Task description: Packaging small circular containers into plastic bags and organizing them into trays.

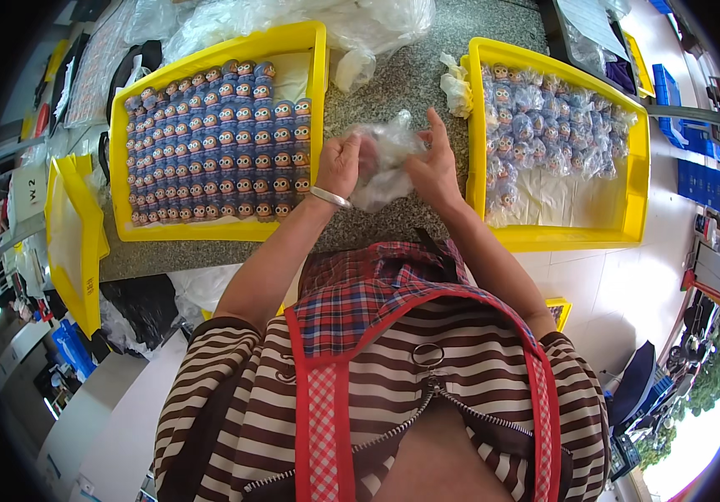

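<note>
A crumpled clear plastic bag [388, 154] is between my two hands, above the granite worktop. My left hand [342, 160], with a bangle on its wrist, grips the bag's left side. At the right side, my right hand [433, 166] pinches the plastic with its index finger raised. Whether a figurine is inside, I cannot tell. To the left, a yellow tray [209, 233] holds rows of small blue figurines [227, 150] with white goggles. On the right, another yellow tray [573, 240] contains similar figurines wrapped in clear plastic [548, 128]; its near part shows bare lining.
Loose clear bags [378, 22] are heaped at the back of the granite worktop [397, 75]. A crumpled bag [457, 88] hangs by the right tray's rim. One more yellow tray [74, 232] leans at far left. Blue crates [711, 188] stand beyond, on the right.
</note>
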Available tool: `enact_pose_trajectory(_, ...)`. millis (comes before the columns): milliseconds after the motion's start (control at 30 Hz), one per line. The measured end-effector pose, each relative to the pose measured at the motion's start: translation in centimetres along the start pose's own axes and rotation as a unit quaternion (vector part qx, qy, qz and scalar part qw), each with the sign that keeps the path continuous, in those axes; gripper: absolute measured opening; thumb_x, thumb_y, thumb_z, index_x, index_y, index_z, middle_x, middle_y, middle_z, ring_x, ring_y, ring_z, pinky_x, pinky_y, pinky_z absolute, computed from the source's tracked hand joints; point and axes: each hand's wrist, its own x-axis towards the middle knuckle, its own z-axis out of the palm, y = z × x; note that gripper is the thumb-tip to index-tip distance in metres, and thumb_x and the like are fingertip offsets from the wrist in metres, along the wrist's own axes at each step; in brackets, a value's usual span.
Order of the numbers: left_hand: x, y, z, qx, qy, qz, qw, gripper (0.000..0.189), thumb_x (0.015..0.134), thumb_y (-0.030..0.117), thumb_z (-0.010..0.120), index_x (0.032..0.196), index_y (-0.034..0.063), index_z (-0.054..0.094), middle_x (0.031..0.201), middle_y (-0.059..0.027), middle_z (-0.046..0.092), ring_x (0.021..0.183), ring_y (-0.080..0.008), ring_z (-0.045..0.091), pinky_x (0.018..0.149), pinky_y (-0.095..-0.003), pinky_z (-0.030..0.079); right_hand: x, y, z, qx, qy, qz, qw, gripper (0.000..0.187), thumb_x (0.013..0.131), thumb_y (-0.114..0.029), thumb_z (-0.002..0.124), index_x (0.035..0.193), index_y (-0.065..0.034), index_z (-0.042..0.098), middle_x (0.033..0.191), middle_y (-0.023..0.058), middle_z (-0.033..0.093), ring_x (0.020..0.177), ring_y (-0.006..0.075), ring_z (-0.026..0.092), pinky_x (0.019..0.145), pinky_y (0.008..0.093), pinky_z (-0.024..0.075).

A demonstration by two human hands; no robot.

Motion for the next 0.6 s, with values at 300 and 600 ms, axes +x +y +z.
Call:
enact_pose_trajectory(300,-1.0,1.6,-0.4,0.312,0.117,0.323,0.886,0.025,0.075,0.001,0.058,0.100,0.0046,0.060,0.072,-0.0140,0.061,0.061,-0.0334,0.060,0.057,-0.0386,0.047,-3.3,-1.1,1.4,-0.129,0.125,-0.209,0.961,0.053,0.070,0.008,0.055,0.121,-0.0046,0.050,0.132,0.0268,0.036,0.119,0.0425,0.041,0.095,0.0452,0.0426)
enact_pose_trajectory(600,-4.0,1.5,-4.7,0.252,0.004,0.084,0.964,0.021,0.084,0.002,0.055,0.104,0.0024,0.059,0.078,-0.0100,0.062,0.069,-0.0168,0.062,0.064,-0.0298,0.049,-4.5,2.6,2.1,-0.364,-0.143,-0.013,0.920,0.025,0.072,-0.009,0.059,0.096,-0.0083,0.065,0.123,0.0191,0.047,0.098,0.0390,0.057,0.074,0.0453,0.0510)
